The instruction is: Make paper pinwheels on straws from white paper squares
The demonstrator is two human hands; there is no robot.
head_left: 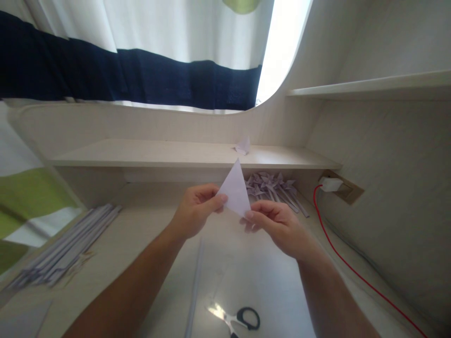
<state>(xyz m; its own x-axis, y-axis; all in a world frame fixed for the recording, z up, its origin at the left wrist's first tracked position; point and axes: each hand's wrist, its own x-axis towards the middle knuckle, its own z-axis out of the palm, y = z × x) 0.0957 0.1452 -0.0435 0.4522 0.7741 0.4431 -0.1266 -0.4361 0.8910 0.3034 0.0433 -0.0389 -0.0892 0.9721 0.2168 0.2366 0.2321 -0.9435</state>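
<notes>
A small white paper folded into a triangle is held up above the table, one corner pointing upward. My left hand pinches its left corner between thumb and fingers. At the lower right corner, my right hand grips the same paper with thumb and fingertips. Below the hands, scissors with black handles lie on the table, partly cut off by the frame's bottom edge. A thin pale rolled paper stick lies to the left of the scissors.
Several rolled paper sticks are bundled at the left. Paper pinwheels on sticks are heaped under the shelf, which bears a folded paper piece. A white charger with a red cable is plugged in at right.
</notes>
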